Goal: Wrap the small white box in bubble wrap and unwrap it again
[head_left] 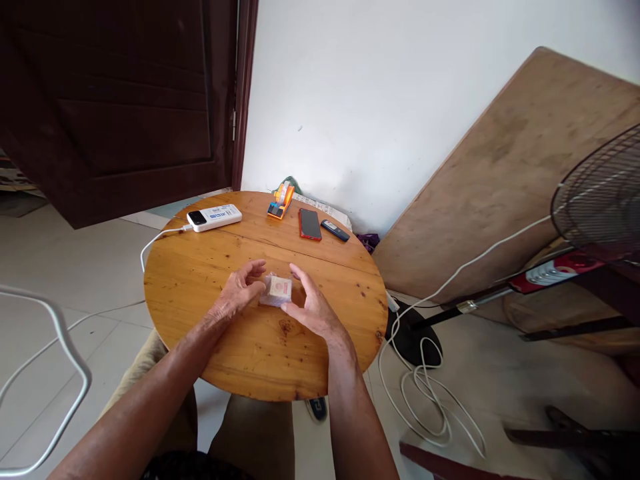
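A small pale block with red print, in clear plastic wrap (277, 290), lies on the round wooden table (195, 287). On its left side is my left hand (244, 288), fingers curved and apart, with the thumb close to the wrap. My right hand (313, 303) stands at the right side of the packet, thumb and fingers spread around its edge. The thumb tip is by the packet's lower right corner; whether it touches I cannot tell. Neither hand has closed on the packet.
Toward the back of the table are a white power bank (220, 217) with a cable, an orange tape dispenser (283, 200), a red-edged phone (310, 225) and a dark blue handheld device (335, 231). A standing fan (600, 200) and loose white cable (425, 380) are on the right.
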{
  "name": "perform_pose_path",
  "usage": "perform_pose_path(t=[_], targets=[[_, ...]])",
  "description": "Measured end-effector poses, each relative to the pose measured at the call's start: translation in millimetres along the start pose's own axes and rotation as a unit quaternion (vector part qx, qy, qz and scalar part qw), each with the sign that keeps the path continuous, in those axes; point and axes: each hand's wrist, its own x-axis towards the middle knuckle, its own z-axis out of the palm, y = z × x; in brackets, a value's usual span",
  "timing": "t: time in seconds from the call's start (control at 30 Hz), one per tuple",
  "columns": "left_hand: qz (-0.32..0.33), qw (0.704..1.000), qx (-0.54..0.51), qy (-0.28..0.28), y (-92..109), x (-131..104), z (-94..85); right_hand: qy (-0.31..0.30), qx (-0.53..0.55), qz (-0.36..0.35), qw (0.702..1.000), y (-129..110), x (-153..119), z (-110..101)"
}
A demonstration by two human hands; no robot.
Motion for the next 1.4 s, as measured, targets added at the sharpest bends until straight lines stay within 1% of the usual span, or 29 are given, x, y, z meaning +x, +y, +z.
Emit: perform_pose_path(t=[0.13,0.27,0.33,0.4,0.5,0.6,0.8,0.9,1.07,1.2,1.27,1.3,1.4], targets=[[0.002,0.999,0.015,-0.048,-3,-1,2.7,0.021,0.004,-0.003,1.000,2,2,7],[0.027,0.997,-0.004,-0.068,-5,-1,3.6,0.055,-0.003,-0.002,0.998,0,4,10],[0.034,0.997,-0.009,-0.066,-6,0,3.4,0.070,-0.008,0.001,0.997,-1,5,10],[0.036,0.998,-0.003,-0.056,-7,1,3.1,0.072,-0.013,0.008,0.997,-1,5,11],[0.031,0.998,0.009,-0.044,-11,3,3.1,0.048,-0.020,0.018,0.999,-1,4,10],[0.028,0.999,-0.003,-0.043,-13,3,3.1,0.027,-0.026,0.014,0.999,-3,2,8],[0.037,0.999,-0.001,-0.037,-13,4,1.7,0.048,-0.059,-0.048,0.996,-6,4,6],[0.042,0.999,0.010,-0.033,-15,5,1.2,0.053,-0.091,-0.062,0.993,-4,5,7],[0.037,0.999,0.005,-0.035,-18,6,2.3,0.084,-0.154,-0.089,0.981,-7,2,9],[0.032,0.999,-0.001,-0.035,-15,4,3.3,0.100,-0.144,-0.110,0.978,-10,1,9],[0.036,0.999,0.003,-0.022,-13,3,2.6,0.125,-0.114,-0.108,0.980,-10,2,7],[0.037,0.999,0.005,-0.009,-12,3,1.8,0.147,-0.096,-0.104,0.979,-9,3,6],[0.027,0.998,0.009,0.054,-11,4,-1.0,0.230,-0.047,-0.091,0.968,-5,6,4]])
